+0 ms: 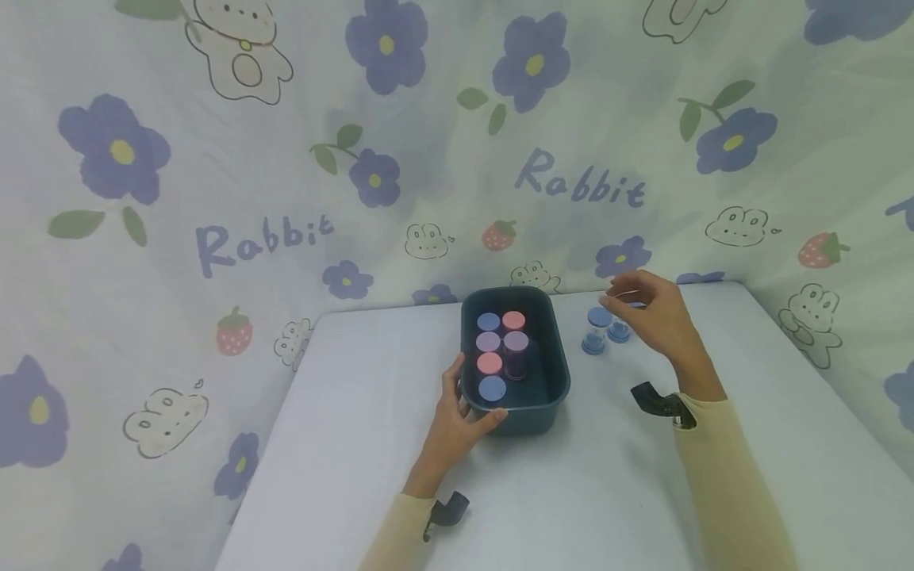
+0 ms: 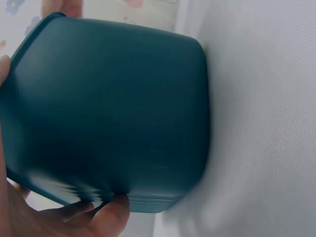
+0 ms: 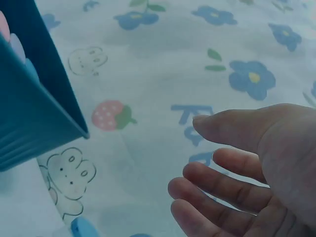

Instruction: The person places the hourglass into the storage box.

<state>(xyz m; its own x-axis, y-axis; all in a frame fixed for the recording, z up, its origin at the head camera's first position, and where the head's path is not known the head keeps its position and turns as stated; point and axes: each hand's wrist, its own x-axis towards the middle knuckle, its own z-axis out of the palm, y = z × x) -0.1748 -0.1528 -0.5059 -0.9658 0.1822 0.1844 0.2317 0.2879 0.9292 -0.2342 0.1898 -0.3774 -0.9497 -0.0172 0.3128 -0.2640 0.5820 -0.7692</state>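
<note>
My left hand (image 1: 450,428) grips the near left corner of a dark teal plastic bin (image 1: 524,420), thumb at the near rim and fingers along the left side. The left wrist view shows its fingers against the ribbed bin wall (image 2: 113,108). Inside stand several small cylinders with round blue, pink and purple ends, such as a purple one (image 1: 516,342). To the right of the bin, my right hand (image 1: 653,313) is raised with fingers loosely bent and nothing between them. Close by stand clear cylinders with blue ends, resembling sand timers (image 1: 596,329); the hand partly hides another (image 1: 619,331).
The bin stands on a white table (image 1: 371,381). Behind the far table edge hangs a patterned cloth (image 1: 443,143) with flowers and rabbits. The bin's right side shows bare dark floor (image 1: 543,373).
</note>
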